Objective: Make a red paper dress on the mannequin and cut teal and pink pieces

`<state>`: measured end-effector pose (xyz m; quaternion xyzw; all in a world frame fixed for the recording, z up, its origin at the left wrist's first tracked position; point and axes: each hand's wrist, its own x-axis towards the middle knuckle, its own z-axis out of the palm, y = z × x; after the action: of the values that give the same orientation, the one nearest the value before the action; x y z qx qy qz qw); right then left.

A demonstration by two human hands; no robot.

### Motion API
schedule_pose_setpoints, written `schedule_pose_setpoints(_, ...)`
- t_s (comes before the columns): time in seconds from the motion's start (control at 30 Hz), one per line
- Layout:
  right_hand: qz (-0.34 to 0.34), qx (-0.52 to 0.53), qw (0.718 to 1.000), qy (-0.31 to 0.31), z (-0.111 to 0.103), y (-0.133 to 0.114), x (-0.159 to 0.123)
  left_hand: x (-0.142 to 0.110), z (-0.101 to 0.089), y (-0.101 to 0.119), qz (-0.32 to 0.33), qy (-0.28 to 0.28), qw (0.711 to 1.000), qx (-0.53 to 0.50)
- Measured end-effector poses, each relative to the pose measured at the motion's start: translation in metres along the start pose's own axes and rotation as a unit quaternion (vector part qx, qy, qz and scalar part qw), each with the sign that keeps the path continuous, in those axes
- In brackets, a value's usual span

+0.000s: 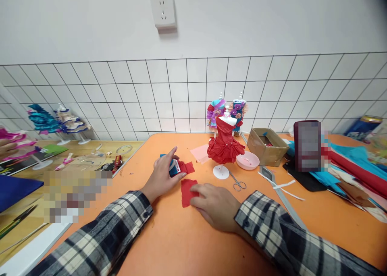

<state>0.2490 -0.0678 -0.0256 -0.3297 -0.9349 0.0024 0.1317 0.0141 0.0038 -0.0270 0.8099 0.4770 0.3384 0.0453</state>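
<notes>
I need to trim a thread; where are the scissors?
On the orange table, the scissors lie right of centre, just beside the red dress's white base.

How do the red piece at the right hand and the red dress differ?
The red piece lies flat on the table; the red dress stands upright on a white stand.
The right hand touches the piece, neither hand the dress.
The piece is plain, the dress gathered and flared.
Both are red.
</notes>
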Motion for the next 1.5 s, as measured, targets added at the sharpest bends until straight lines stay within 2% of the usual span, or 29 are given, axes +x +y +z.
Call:
schedule_pose_setpoints(0.07, 0.06, -0.011, 0.998, 0.018, -0.004, 0.004, -0.011, -0.007, -0.004, 0.01, 0.04, 0.016, 0.998, -0.052)
schedule_pose_setpoints(0.1, 0.098, -0.029, 0.995, 0.019, -0.006, 0.007, -0.016, -0.011, -0.006, 0.016, 0.072, -0.001, 0.994, -0.083)
schedule_pose_setpoints(0.2, 0.181, -0.094, 0.979, 0.004, -0.007, 0.019, -0.027, -0.021, -0.006, 0.034, 0.17, -0.134, 0.972, -0.094)
schedule_pose_setpoints(0.27, 0.203, -0.111, 0.973, -0.011, -0.004, 0.028, -0.032, -0.024, -0.004, 0.043, 0.189, -0.211, 0.957, -0.065)
schedule_pose_setpoints(0.37, 0.217, -0.096, 0.971, -0.035, 0.002, 0.038, -0.037, -0.023, -0.002, 0.048, 0.174, -0.264, 0.949, -0.016)
schedule_pose_setpoints(0.5, 0.187, -0.056, 0.979, -0.05, 0.001, 0.049, -0.04, -0.021, -0.004, 0.042, 0.15, -0.273, 0.95, 0.02)
schedule_pose_setpoints(0.67, 0.162, 0.012, 0.986, -0.042, -0.01, 0.066, -0.048, -0.021, 0.002, 0.038, 0.165, -0.283, 0.944, -0.03)
schedule_pose_setpoints(0.93, 0.133, 0.048, 0.989, -0.038, -0.008, 0.086, -0.058, -0.025, 0.007, 0.038, 0.148, -0.281, 0.948, -0.039)
schedule_pose_setpoints(1.13, 0.122, 0.027, 0.992, -0.027, -0.007, 0.09, -0.057, -0.022, 0.002, 0.043, 0.152, -0.251, 0.956, -0.011)
schedule_pose_setpoints(1.23, 0.12, 0.02, 0.992, -0.027, -0.005, 0.09, -0.058, -0.019, 0.001, 0.045, 0.135, -0.256, 0.957, 0.012)
schedule_pose_setpoints(1.5, 0.107, 0.009, 0.994, -0.026, -0.006, 0.091, -0.058, -0.02, 0.005, 0.043, 0.138, -0.259, 0.956, -0.017)
